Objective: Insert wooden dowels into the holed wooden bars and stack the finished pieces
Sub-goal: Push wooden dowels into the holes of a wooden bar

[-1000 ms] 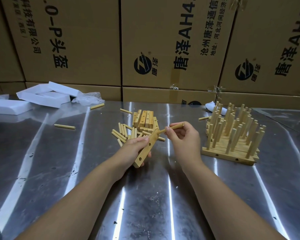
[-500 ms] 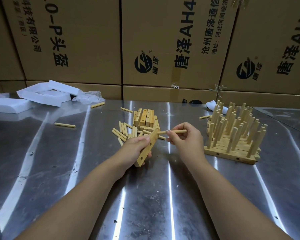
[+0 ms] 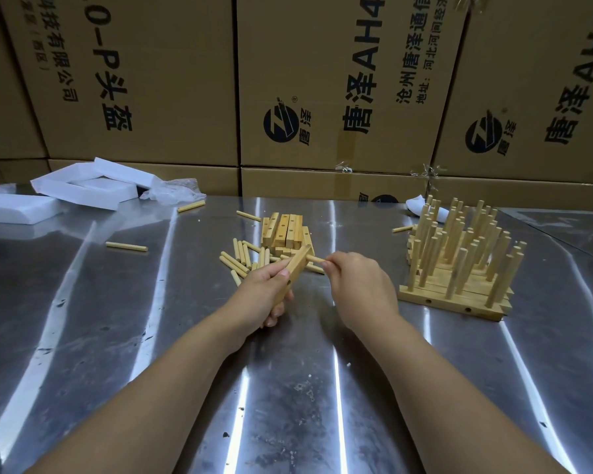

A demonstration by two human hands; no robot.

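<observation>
The dowel pinched by the right hand has slid deeper into the bar gripped by the left hand; this insertion looks nearly seated.

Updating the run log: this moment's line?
left hand grips bar | right hand pinches dowel at bar | finished stack right

Two bare forearms reach in from 7 and 5 o'clock, the hands close together just above centre. The left hand curls round a wooden bar; the right hand, at its 3 o'clock, pinches a dowel between thumb and fingertips
</observation>
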